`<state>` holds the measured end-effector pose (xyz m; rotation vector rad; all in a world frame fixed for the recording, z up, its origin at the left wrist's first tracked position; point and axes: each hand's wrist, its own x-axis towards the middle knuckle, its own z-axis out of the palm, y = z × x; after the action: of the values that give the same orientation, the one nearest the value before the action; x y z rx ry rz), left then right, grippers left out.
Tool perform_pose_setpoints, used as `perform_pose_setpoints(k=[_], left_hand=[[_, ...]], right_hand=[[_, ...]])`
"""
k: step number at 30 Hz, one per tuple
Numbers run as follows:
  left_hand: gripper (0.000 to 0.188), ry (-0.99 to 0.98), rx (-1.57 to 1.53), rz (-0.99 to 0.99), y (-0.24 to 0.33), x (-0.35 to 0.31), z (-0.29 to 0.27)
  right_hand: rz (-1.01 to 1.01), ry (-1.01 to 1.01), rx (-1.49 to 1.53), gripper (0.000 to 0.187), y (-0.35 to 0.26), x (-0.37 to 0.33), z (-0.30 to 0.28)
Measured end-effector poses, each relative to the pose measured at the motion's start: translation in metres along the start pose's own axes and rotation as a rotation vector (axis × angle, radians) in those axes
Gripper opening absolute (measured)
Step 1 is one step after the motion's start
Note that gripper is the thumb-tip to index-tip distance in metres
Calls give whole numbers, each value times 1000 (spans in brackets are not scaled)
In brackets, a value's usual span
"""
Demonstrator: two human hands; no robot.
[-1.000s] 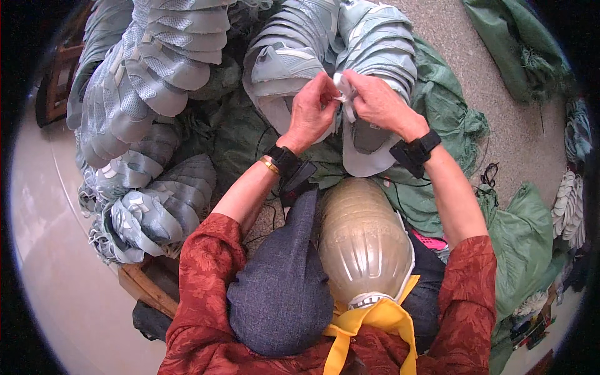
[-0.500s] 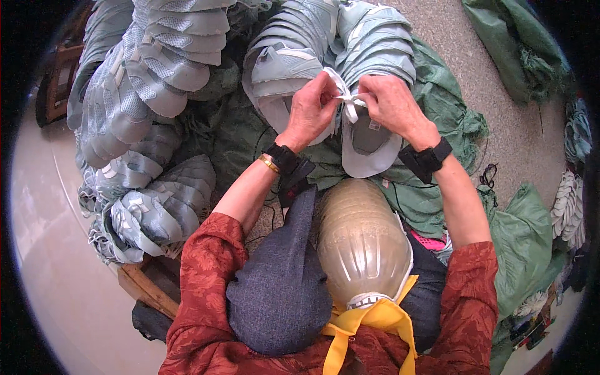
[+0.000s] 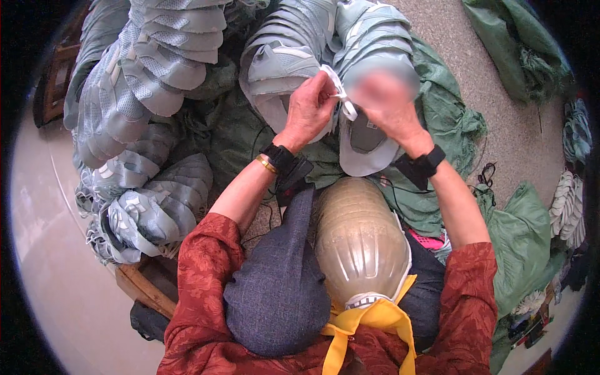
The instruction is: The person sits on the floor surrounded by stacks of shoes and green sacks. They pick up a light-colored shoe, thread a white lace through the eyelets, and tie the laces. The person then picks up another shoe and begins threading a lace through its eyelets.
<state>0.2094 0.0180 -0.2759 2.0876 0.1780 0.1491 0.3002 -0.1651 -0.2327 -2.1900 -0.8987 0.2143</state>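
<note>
While the left hand (image 3: 309,110) pinches white lace (image 3: 348,111) (right hand (image 3: 390,105) blurred, grip unclear), a green sack (image 3: 520,232) hides its inside.

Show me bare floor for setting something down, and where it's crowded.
Bare: speckled floor between the green sheeting beside the shoe uppers and the bunched green sack, upper right; pale floor left of the leftmost stack. Crowded: the middle, around the left hand, right hand and white strip.

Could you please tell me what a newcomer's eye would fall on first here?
Probably the stacked pale blue shoe uppers, fanned at the upper left. The shiny ribbed plastic shell just right of lower centre also stands out, then the white lace in the left hand above.
</note>
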Motion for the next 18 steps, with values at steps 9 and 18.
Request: perform_pose_setpoints(k=[9,18], left_hand=[[21,-15,-23,-23,2,-1,-4],[18,-9,-30,13,-5,-4,-1]], right_hand=[[40,-9,17,9,-15,-25,22],[544,-157,536,12,-30,-45,29]])
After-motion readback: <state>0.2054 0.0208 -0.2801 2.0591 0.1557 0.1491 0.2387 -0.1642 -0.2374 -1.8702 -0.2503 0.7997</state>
